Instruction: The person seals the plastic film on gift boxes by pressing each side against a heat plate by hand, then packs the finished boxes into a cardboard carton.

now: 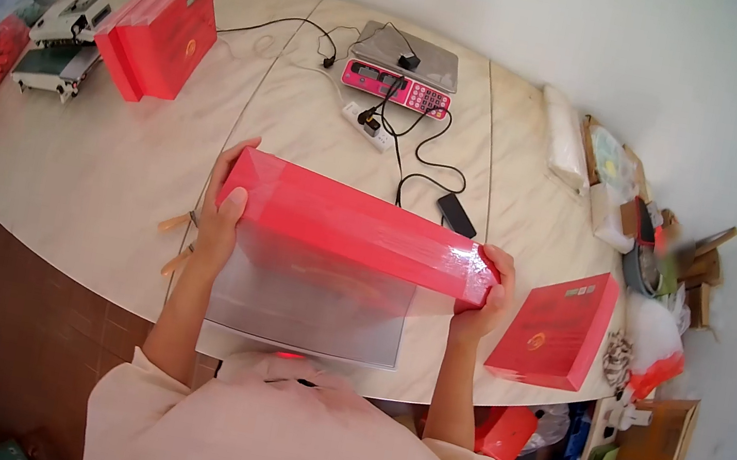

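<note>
A long red box (351,217) in shiny clear wrap is held up on its edge between my two hands. My left hand (227,195) grips its left end, thumb on the near side. At the opposite end, my right hand (494,292) wraps around the corner, where the film glares. Beneath the box lies a grey translucent mat (304,317), partly hidden by it. To the right of my right hand rests another red box (553,332) with a small gold emblem. A pair of scissors or cutter-like tools with tan handles (174,260) lies left of the mat.
Several red boxes (166,37) stand at the back left beside a sealing-type machine (57,67). A pink-panelled scale (398,88), a power strip (369,128), black cables and a black adapter (457,215) lie behind. Bags and cardboard crowd the right edge.
</note>
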A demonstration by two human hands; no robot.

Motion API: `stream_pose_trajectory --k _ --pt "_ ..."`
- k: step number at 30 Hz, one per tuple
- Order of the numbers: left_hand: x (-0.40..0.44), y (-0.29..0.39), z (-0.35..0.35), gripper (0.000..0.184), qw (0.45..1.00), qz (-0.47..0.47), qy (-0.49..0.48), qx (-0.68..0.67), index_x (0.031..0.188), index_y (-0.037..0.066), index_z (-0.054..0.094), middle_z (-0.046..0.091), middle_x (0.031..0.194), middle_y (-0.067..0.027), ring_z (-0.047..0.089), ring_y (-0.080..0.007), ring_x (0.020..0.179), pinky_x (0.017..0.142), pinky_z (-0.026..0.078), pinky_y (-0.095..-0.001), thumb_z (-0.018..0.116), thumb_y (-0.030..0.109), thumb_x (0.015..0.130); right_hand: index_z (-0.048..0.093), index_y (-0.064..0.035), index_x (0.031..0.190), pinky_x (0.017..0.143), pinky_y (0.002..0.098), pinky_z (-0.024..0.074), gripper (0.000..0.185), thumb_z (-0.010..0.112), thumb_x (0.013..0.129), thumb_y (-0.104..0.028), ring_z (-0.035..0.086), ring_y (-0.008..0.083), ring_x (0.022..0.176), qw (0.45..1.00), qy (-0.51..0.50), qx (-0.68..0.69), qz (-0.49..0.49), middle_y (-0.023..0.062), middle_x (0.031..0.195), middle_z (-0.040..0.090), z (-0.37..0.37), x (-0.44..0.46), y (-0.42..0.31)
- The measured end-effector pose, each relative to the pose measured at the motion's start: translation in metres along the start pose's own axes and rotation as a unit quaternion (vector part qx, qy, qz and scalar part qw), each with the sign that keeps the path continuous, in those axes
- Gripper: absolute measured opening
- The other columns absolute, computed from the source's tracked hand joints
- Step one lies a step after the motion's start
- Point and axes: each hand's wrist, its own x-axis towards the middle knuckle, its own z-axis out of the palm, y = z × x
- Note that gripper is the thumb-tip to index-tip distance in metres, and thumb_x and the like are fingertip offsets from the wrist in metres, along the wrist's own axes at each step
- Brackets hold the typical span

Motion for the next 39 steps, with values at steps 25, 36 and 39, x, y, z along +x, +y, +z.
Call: stream_pose_trajectory --k 25,36,39 --pt "-0.082 -0.037 -0.102 0.055 0.959 -0.131 0.251 -0.001 0.122 0.004 0.053 0.059 0.115 -0.0085 0.053 -0.0178 0.111 0.098 0.038 -0.0339 0.026 0.046 0.099 0.039 -0.0054 0.134 0.089 0.0403 0.0427 0.079 0.076 0.067 -0.024 0.052 0.0331 0.103 0.758 -0.578 -0.286 -0.096 0.0168 0.118 0.052 0.174 0.052 -0.096" --pt "-0.128 -0.065 -0.091 0.067 0.957 -0.097 0.262 -0.080 0.142 0.006 0.025 0.042 0.133 -0.0144 0.042 -0.0215 0.124 0.105 0.031 -0.0374 0.025 0.055 0.097 0.026 0.0004 0.143 0.100 0.0367 0.0392 0.101 0.082 0.060 -0.012 0.046 0.0230 0.121 0.890 -0.440 -0.076 -0.086 0.0141 0.132 0.044 0.102 0.063 -0.101" --pt "-0.119 -0.091 -0.065 0.072 0.972 -0.053 0.207 -0.098 0.144 0.006 0.022 0.038 0.139 -0.0124 0.038 -0.0227 0.128 0.108 0.026 -0.0378 0.021 0.059 0.096 0.030 0.0026 0.138 0.097 0.0376 0.0418 0.095 0.081 0.065 -0.030 0.051 0.0253 0.115 0.889 -0.382 -0.196 -0.156 0.0145 0.127 0.048 0.020 0.057 -0.093"
